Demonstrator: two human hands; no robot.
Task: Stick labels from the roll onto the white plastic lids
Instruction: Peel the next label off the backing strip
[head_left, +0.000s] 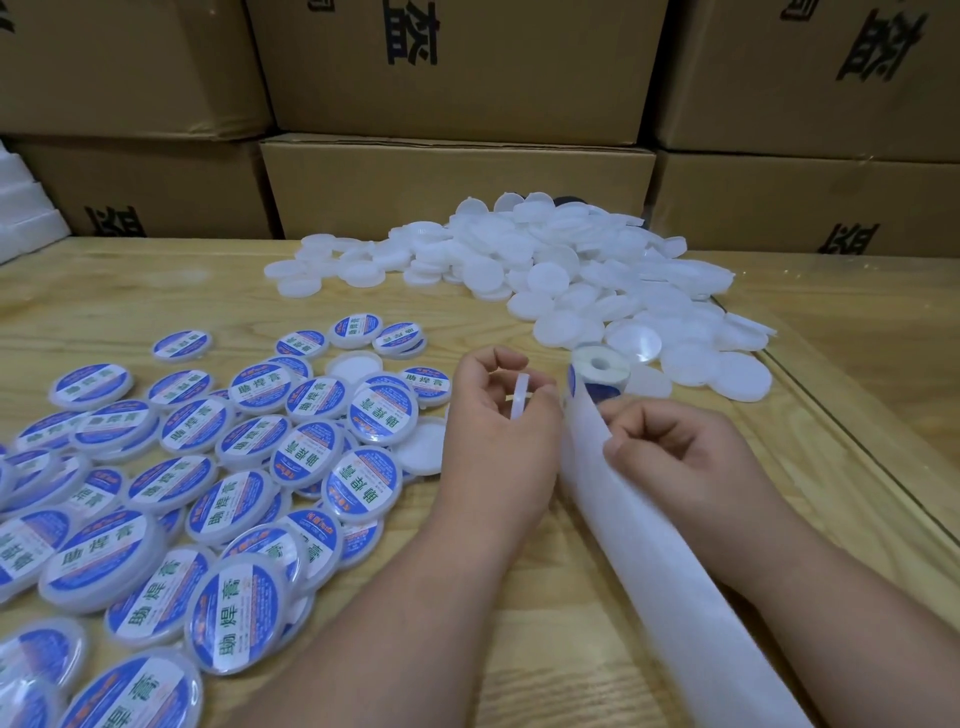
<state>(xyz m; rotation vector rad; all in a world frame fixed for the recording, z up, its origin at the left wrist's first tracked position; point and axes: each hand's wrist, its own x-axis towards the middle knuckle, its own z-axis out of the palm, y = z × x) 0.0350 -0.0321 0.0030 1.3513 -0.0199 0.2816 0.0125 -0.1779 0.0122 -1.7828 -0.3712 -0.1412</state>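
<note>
backing strip: a long white band of emptied backing paper (675, 571) runs from the near edge of the table, on the right, up toward the hands, passing between the two forearms.
labelled lids: a loose spread of white lids carrying blue and white labels (156, 493) covers the near left part of the table (519, 649), many overlapping; a few unlabelled ones lie among them, open side up.
left hand: the left hand (498, 415) is above the middle of the table, its fingers curled round one white lid (520, 393), which it holds on edge between thumb and fingertips, thin rim toward the camera.
right hand: the right hand (675, 447) is just right of the left one, fingers curled in, thumb and fingertips pinching the backing strip at its edge where it comes off the roll; whether a label is between the fingers cannot be told.
label roll: the roll (600, 376) stands on the table just beyond the two hands, white core hole showing, a blue label visible on its near side, the strip leading down from it to the right hand.
plain lids: a large heap of unlabelled white lids (545, 270) lies past the roll, across the far right part of the table, reaching its far edge.
table: pale wood grain, with a raised strip along the right side.
boxes: brown cardboard cartons (457, 192) with black printed characters are stacked in rows behind the far edge.
</note>
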